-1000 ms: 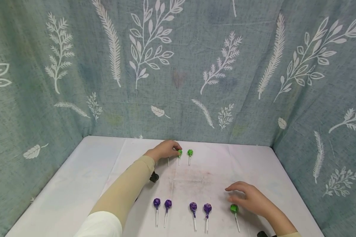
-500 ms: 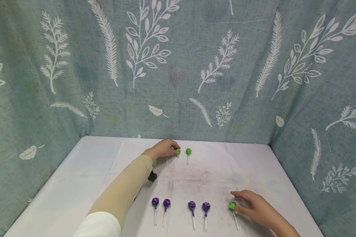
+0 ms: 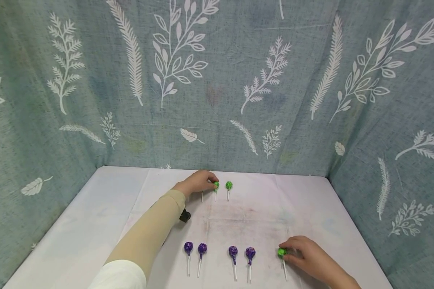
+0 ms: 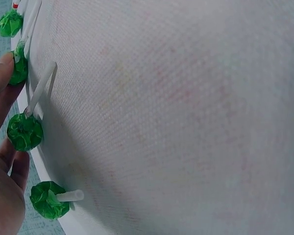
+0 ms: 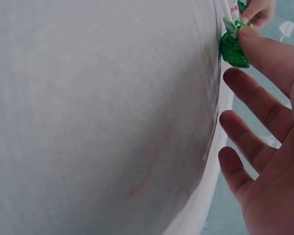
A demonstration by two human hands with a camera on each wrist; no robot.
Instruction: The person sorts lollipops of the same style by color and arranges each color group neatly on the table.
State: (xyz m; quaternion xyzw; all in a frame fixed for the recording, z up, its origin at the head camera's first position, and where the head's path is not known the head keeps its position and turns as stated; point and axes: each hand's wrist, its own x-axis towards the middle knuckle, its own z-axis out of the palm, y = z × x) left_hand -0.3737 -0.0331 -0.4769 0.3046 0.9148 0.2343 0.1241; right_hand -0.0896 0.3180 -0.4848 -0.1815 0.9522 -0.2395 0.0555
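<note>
At the back of the table my left hand (image 3: pixel 197 182) pinches the head of a green-wrapped lollipop (image 3: pixel 216 185) between thumb and fingers. Another green lollipop (image 3: pixel 229 185) lies just right of it. Two more, a nearer green lollipop (image 4: pixel 25 132) and a lower one (image 4: pixel 49 200), show beside the fingers in the left wrist view; in the head view the hand hides their heads. At the front right, my right hand (image 3: pixel 307 257) pinches a green lollipop (image 3: pixel 282 252) by its head, its white stick pointing toward me. In the right wrist view the thumb presses this wrapper (image 5: pixel 234 49), the other fingers spread.
Several purple lollipops lie in a front row: a left pair (image 3: pixel 188 247) (image 3: pixel 202 248) and a right pair (image 3: pixel 233 251) (image 3: pixel 250 253). A white cloth (image 3: pixel 238 224) covers the table. Leaf-patterned curtains (image 3: pixel 217 88) stand behind and at both sides.
My right hand has come down beside the front green lollipop and closed thumb and fingers on its head. The left hand stays at the same back lollipop.
</note>
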